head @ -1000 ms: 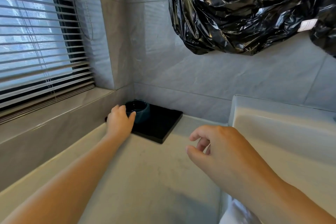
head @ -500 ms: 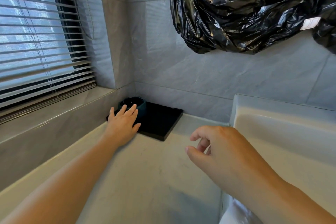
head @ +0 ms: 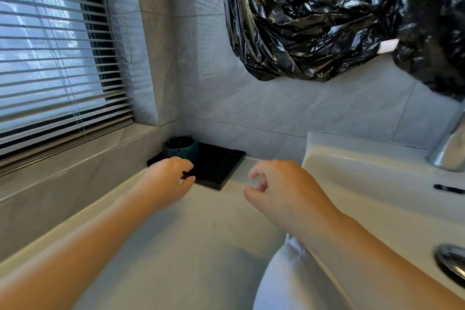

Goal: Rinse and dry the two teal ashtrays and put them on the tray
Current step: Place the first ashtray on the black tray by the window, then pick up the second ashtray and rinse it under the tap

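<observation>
One teal ashtray (head: 180, 147) stands upright on the far left corner of the black square tray (head: 221, 166), which lies in the counter's corner by the wall. My left hand (head: 168, 176) hovers just in front of the ashtray, over the tray's near left edge, with fingers loosely curled and nothing in them. To the right of the tray my right hand (head: 284, 189) hangs above the counter, also loosely curled and empty. I see no second ashtray.
A white basin (head: 352, 171) with a chrome tap (head: 450, 148) and drain (head: 453, 262) fills the right side. A black plastic bag (head: 314, 20) hangs on the tiled wall above. Window blinds (head: 50, 58) and a sill are at left. Something white (head: 289, 282) shows at the bottom.
My left hand has come off the ashtray and drawn back toward me, its fingers now curled. The ashtray stays on the tray. My view has turned right, showing more basin.
</observation>
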Action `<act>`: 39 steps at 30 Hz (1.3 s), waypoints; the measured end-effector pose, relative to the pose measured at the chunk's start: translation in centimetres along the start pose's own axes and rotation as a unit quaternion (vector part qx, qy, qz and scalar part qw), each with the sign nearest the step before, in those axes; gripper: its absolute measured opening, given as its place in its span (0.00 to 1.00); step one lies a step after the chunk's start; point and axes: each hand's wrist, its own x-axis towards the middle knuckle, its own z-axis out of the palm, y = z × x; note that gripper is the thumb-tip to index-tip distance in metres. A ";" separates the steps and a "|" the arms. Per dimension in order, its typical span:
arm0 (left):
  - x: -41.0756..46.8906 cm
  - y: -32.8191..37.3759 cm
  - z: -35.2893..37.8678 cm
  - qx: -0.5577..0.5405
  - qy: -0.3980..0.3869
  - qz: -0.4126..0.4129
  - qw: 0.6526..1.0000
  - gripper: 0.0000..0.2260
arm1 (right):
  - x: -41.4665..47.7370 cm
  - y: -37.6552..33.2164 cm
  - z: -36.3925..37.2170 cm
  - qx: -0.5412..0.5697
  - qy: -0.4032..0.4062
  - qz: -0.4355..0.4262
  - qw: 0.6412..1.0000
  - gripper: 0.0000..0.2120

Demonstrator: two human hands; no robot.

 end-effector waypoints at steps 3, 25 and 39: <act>-4.6 2.3 -3.6 -0.028 0.026 0.027 0.999 0.14 | 0.0 0.0 -1.3 0.004 0.017 -0.001 1.000 0.12; -27.4 29.4 -9.2 -0.238 0.016 0.305 0.922 0.12 | -39.0 15.1 -22.1 -0.107 0.117 0.276 0.948 0.03; -29.9 40.6 -6.4 -0.271 -0.041 0.356 0.893 0.10 | -55.7 24.4 -26.0 -0.122 0.140 0.451 0.873 0.03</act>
